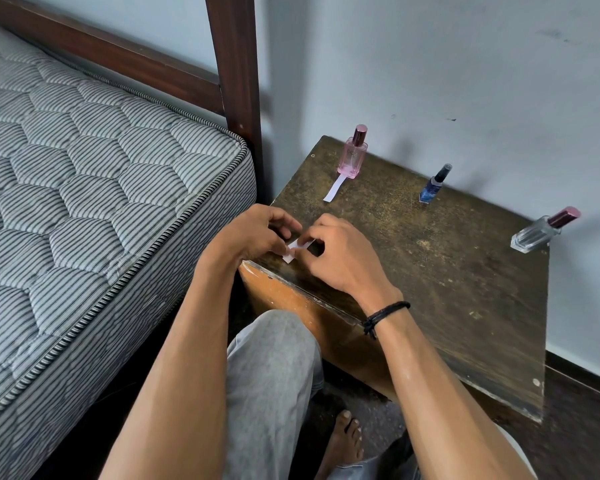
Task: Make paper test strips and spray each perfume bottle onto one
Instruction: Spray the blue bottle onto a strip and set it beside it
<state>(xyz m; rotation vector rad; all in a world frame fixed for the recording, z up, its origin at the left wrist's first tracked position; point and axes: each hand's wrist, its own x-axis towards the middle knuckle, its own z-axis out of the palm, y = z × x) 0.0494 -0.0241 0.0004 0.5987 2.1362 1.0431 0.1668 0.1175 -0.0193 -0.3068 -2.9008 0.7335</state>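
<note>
A striped, quilted mattress (84, 188) fills the left, set in a dark wooden bed frame (236, 81) whose post rises just beside a worn brown table (447, 271). Behind is a pale, scuffed wall (465, 64). Down low there's a grey trouser knee (271, 375) and a bare foot (343, 441) on the dark floor (586, 427).

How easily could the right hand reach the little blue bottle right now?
Probably yes, once the right hand lets go of the paper strip it pinches with the left hand. Nothing stands on the table between it and the blue bottle near the wall.
</note>
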